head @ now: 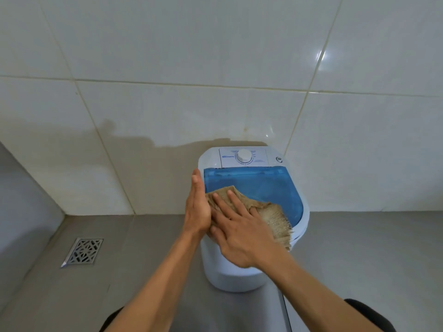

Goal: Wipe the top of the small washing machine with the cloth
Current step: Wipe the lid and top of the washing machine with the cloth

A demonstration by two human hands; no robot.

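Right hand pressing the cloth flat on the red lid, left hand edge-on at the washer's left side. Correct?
Not quite. The lid is blue, not red, as the head view shows. The rest holds: right hand flat on the cloth, left hand edge-on at the washer's left side.

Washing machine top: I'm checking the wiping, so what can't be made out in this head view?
- Lid, near-left part: hidden under the cloth and right hand.
- Machine's left rim: hidden behind the left hand.
- Print around the dial: too small to read.
- Dirt or wetness on the lid: cannot tell.
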